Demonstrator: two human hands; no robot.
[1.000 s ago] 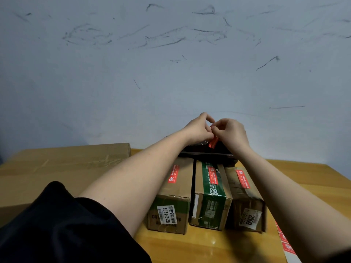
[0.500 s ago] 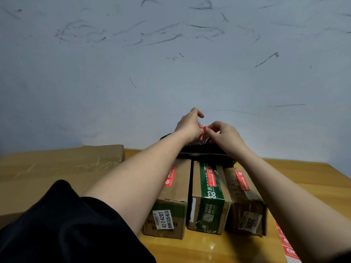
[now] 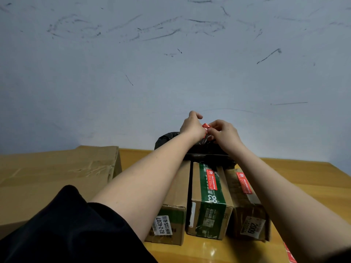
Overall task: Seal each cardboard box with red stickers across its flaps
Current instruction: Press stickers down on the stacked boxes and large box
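My left hand [image 3: 191, 128] and right hand [image 3: 222, 132] both pinch a red sticker [image 3: 205, 128] above the far black bag [image 3: 167, 139]; it may curl and stick to itself before reaching a box [image 3: 209, 198].

Makeshift parcel-packing corner, scuffed bare wall [image 3: 171, 73], wooden table [image 3: 303, 177], labelled cardboard boxes [image 3: 209, 202] in a row

Three small cardboard boxes [image 3: 209, 198], one large carton [image 3: 57, 173], one black bag [image 3: 167, 139], three red stickers [image 3: 212, 180], two hands [image 3: 191, 126].

Dim, even, bluish light; soft focus, wide-angle bending at the edges.
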